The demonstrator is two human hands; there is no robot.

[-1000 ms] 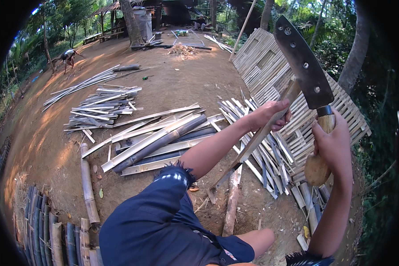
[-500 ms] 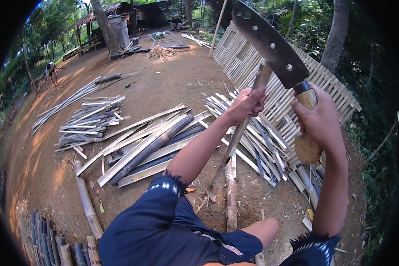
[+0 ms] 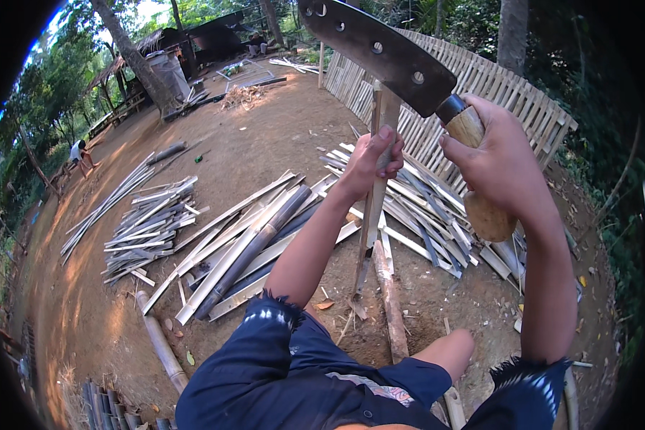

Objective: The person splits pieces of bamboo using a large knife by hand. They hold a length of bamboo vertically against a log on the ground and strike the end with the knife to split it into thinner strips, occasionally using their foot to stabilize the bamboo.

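While the bamboo strip [image 3: 375,193] stands nearly upright with its lower end on the bare ground [image 3: 265,129], the left hand [image 3: 371,159] holds it near the top, the fingers wrapped closed around it. The upper end of the strip meets the dark blade of a big chopping knife [image 3: 380,51], which lies across it (the blade has several round holes). The right hand [image 3: 496,154] grips the pale wooden handle [image 3: 480,179] of this knife, fingers closed tightly around it, and the thick rounded end of the handle shows below the hand.

Just beside the foot of the strip a short round log [image 3: 388,294] lies on the ground, and the person's bare knee [image 3: 448,351] is near it, under dark blue shorts [image 3: 279,373]. Behind the strip a loose pile of split bamboo slats [image 3: 437,208] is spread out, and to the left lies a bundle of longer split poles [image 3: 244,244]. Farther left is another heap of thin slats [image 3: 147,229]. A woven bamboo fence panel [image 3: 494,93] stands behind the hands. Far away at the left edge, another person [image 3: 79,154] bends near the trees.
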